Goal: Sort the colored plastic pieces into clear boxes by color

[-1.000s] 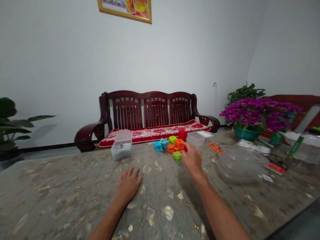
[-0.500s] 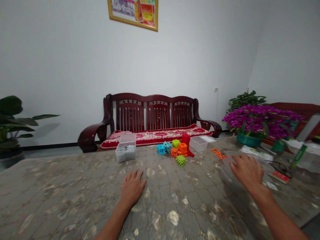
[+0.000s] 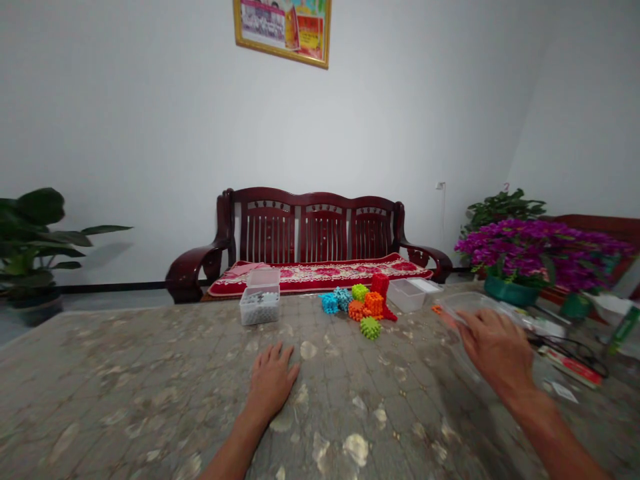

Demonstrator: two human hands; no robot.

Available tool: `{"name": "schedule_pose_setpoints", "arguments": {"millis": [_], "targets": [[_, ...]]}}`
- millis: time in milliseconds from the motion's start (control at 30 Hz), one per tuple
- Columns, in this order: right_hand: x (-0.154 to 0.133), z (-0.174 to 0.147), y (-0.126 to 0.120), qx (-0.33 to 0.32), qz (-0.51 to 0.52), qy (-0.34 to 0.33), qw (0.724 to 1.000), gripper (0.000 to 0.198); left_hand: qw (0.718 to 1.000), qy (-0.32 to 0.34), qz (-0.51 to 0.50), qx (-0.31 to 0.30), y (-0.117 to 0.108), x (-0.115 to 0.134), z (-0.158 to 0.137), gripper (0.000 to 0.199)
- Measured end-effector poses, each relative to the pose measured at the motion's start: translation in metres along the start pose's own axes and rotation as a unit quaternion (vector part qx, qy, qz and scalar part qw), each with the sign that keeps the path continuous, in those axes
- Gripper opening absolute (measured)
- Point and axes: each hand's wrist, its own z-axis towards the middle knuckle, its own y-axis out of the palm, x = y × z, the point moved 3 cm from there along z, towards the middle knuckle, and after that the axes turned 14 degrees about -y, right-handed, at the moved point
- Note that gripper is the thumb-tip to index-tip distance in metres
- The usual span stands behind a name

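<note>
My left hand (image 3: 273, 380) lies flat on the patterned tablecloth (image 3: 165, 393), fingers slightly apart, with nothing in it. At the right, my right hand (image 3: 495, 347) is closed on a clear plastic container (image 3: 463, 303), whose far rim shows beyond the fingers. Its see-through walls are blurred, and the hand covers much of it. Just past it lies an orange plastic piece (image 3: 437, 309), mostly hidden. Toward the middle is a cluster of knobbly toy blocks: blue (image 3: 329, 303), orange (image 3: 373, 304), red (image 3: 380, 285) and green (image 3: 371, 328).
A clear box of small grey pieces (image 3: 260, 310) stands with its lid up at the back left. Behind the blocks is another clear box (image 3: 407, 295). Purple flowers in a green pot (image 3: 510, 291), glasses (image 3: 575, 350) and a red-and-white packet (image 3: 573, 367) crowd the right side.
The view has shifted slightly left. My right hand has tilted the clear container, raising its far rim, which now covers more of the orange piece. My left hand stays on the tablecloth.
</note>
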Motion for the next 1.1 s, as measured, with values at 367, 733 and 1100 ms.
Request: {"name": "schedule_pose_setpoints", "arguments": {"millis": [367, 733, 1100], "targets": [[-0.206, 0.024, 0.015, 0.123, 0.561, -0.100, 0.812, 0.025, 0.918, -0.068, -0.390, 0.040, 0.016, -0.028, 0.017, 0.058], [-0.256, 0.024, 0.025, 0.074, 0.573, -0.154, 0.802, 0.058, 0.906, -0.043, -0.421, 0.001, 0.016, -0.026, 0.010, 0.055], [-0.270, 0.030, 0.010, 0.122, 0.486, -0.213, 0.839, 0.012, 0.958, 0.133, -0.253, -0.011, -0.014, 0.002, -0.012, 0.033]]}}
